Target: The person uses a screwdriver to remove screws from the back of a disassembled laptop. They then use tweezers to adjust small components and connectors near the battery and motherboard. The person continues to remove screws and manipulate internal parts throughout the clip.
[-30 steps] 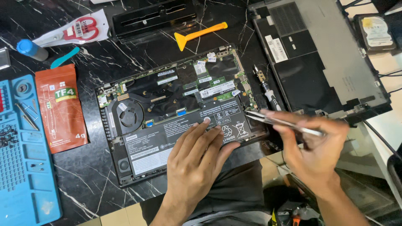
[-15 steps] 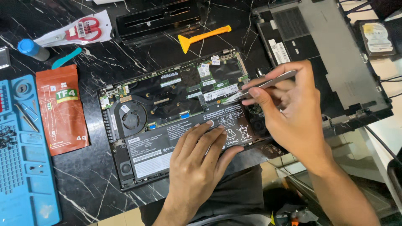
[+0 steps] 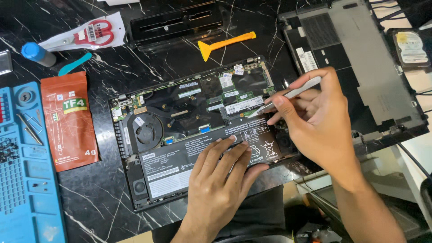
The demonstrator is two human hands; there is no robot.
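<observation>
While the left hand (image 3: pixel 220 180) lies flat, fingers spread, on the black battery (image 3: pixel 198 164) of the opened laptop (image 3: pixel 148 126) (on dark marble), the right hand (image 3: pixel 315 121) pinches metal tweezers (image 3: pixel 288 95), tip at the circuit board (image 3: pixel 245 105)

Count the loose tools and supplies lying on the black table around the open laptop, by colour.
Orange: 2, pry tool and paste packet
Blue: 2, mat and tube
Teal: 1, spudger
Red: 1, scissors
Total: 6
</observation>
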